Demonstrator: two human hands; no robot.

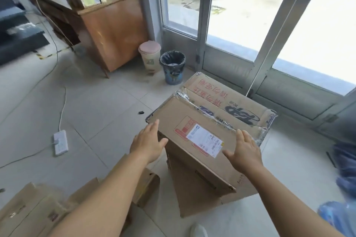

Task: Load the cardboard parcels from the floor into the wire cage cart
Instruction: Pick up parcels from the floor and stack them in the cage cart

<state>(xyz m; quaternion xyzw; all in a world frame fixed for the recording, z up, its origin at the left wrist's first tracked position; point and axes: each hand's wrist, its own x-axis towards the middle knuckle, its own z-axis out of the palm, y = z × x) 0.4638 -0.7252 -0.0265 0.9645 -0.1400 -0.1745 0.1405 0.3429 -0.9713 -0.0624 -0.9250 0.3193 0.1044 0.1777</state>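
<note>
Nearest, flattened brown cardboard pieces (44,211) lie on the tiled floor's near-left corner. Both arms reach forward: left hand (148,144) and right hand (244,152), fingers straight, grasping nothing, flank the large brown cardboard parcel with white shipping label (198,140), likely squaring up for a two-sided lift. Parcel sits atop another carton (227,96) by the glass door (289,31); no wire cage cart visible.

Both bare forearms reach up from the lower frame toward centre. The left hand (148,143) and right hand (243,152) spread flat, fingers straight.
</note>
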